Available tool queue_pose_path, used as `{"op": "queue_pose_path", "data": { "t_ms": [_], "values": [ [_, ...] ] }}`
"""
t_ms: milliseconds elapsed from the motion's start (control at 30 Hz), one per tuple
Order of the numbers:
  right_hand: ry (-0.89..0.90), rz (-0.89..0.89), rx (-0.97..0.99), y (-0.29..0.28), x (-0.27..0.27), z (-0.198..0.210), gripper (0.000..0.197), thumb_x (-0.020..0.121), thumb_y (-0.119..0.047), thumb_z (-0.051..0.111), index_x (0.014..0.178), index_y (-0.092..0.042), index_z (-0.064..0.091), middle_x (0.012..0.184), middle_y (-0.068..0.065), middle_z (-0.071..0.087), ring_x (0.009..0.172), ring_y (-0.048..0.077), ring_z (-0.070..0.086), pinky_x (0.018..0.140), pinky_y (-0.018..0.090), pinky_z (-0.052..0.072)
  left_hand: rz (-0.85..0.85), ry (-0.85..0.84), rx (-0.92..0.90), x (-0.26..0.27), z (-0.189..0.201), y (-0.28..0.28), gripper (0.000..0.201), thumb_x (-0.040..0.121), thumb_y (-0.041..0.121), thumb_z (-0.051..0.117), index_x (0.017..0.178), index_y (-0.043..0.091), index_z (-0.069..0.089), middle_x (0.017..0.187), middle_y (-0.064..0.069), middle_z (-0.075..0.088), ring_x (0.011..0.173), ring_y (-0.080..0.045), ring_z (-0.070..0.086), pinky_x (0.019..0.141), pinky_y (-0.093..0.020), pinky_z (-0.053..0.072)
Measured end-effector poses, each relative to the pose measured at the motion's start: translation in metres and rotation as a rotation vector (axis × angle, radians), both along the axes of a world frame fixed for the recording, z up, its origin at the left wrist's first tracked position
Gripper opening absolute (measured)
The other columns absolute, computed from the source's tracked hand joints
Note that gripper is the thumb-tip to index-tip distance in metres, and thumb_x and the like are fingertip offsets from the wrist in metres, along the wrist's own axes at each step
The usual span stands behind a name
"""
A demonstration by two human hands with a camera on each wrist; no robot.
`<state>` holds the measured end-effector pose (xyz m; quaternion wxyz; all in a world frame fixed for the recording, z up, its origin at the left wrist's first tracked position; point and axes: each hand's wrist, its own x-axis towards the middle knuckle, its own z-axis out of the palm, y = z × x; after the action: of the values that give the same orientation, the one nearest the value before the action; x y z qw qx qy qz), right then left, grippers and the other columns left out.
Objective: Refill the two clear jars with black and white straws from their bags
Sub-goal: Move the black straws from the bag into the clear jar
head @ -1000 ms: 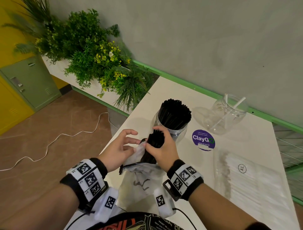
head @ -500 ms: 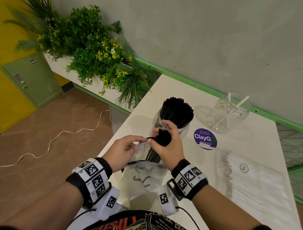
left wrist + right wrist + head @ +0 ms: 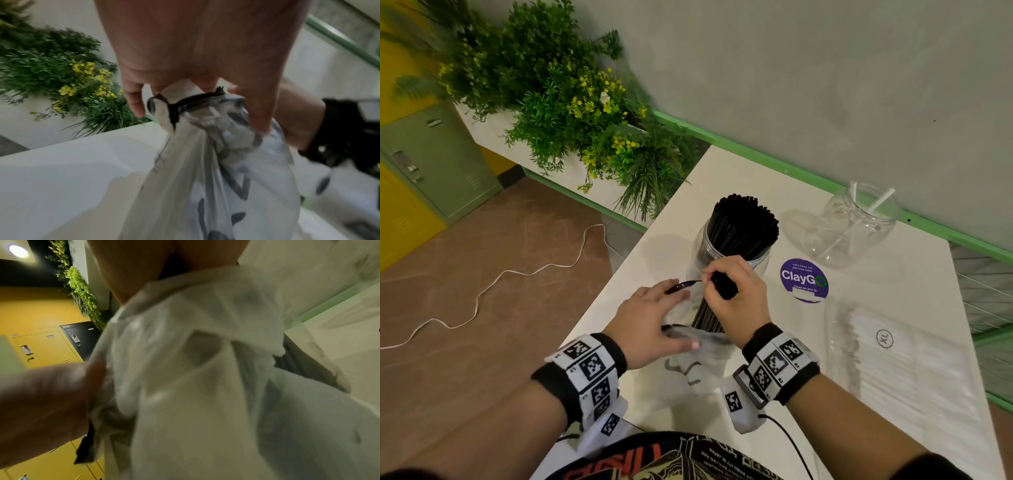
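Fingers (image 3: pixel 710 274) of the right hand (image 3: pixel 736 301) wrap a bundle of black straws (image 3: pixel 707 313) sticking up out of a white bag (image 3: pixel 688 370) on the counter (image 3: pixel 893 394), just in front of the jar (image 3: pixel 732 246) already packed with black straws. Left hand (image 3: pixel 650 322) pinches the bag's crumpled mouth, fingers curled into the plastic. Second jar (image 3: pixel 852 226), far right, holds a few white straws; bag of white straws (image 3: pixel 900 363) lies flat beside the purple sticker (image 3: pixel 804 280).

Grey wall (image 3: pixel 825 68) above, planter greenery (image 3: pixel 558 102) upper left, brown floor (image 3: pixel 482 291) and green locker (image 3: pixel 438 161) at left.
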<state>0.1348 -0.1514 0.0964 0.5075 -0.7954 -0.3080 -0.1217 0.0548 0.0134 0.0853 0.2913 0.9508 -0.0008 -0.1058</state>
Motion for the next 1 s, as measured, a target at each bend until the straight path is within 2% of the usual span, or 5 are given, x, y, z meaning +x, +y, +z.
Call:
{"op": "queue_pose_path", "data": {
  "t_ms": [267, 433, 567, 733, 1000],
  "values": [
    [-0.066, -0.003, -0.057, -0.017, -0.007, 0.002, 0.018, 0.077, 0.009, 0.068, 0.087, -0.005, 0.064, 0.09, 0.003, 0.058, 0.084, 0.009, 0.056, 0.08, 0.018, 0.045, 0.03, -0.157, 0.091, 0.001, -0.005, -0.03, 0.109, 0.056, 0.087, 0.051, 0.145, 0.047, 0.001, 0.156, 0.019, 0.003, 0.141, -0.014, 0.017, 0.116, -0.053, 0.011],
    [0.223, -0.128, 0.202, -0.004, -0.025, 0.017, 0.039, 0.078, 0.004, 0.07, 0.108, -0.015, 0.053, 0.087, -0.007, 0.062, 0.085, 0.012, 0.062, 0.081, 0.023, 0.048, 0.065, 0.013, -0.051, 0.013, -0.023, -0.047, 0.089, 0.061, 0.068, 0.066, 0.136, 0.038, 0.03, 0.126, 0.009, 0.055, 0.116, -0.017, 0.051, 0.099, -0.043, 0.038],
    [0.423, -0.118, 0.457, -0.004, -0.028, 0.029, 0.066, 0.078, 0.011, 0.069, 0.129, -0.015, 0.038, 0.09, 0.017, 0.065, 0.088, 0.014, 0.065, 0.08, 0.023, 0.051, 0.119, 0.03, -0.252, 0.015, -0.024, -0.052, 0.055, 0.068, 0.037, 0.069, 0.12, 0.035, 0.049, 0.096, 0.005, 0.067, 0.089, -0.018, 0.062, 0.078, -0.039, 0.052],
    [0.704, -0.14, 0.473, -0.009, -0.03, 0.015, 0.034, 0.075, 0.007, 0.074, 0.102, -0.007, 0.059, 0.082, 0.009, 0.068, 0.079, 0.015, 0.067, 0.077, 0.031, 0.052, 0.1, -0.048, -0.245, 0.018, -0.021, -0.058, 0.069, 0.076, 0.028, 0.07, 0.136, 0.039, 0.038, 0.099, 0.0, 0.068, 0.09, -0.02, 0.063, 0.076, -0.037, 0.052],
    [0.575, -0.195, 0.368, -0.031, -0.005, 0.005, 0.02, 0.077, 0.003, 0.073, 0.09, 0.011, 0.06, 0.083, 0.016, 0.067, 0.079, 0.016, 0.065, 0.075, 0.022, 0.052, 0.115, -0.065, 0.111, 0.023, -0.032, -0.034, 0.072, 0.079, 0.027, 0.064, 0.141, 0.033, 0.028, 0.136, 0.003, 0.045, 0.121, -0.025, 0.043, 0.099, -0.042, 0.039]
  ]
}}
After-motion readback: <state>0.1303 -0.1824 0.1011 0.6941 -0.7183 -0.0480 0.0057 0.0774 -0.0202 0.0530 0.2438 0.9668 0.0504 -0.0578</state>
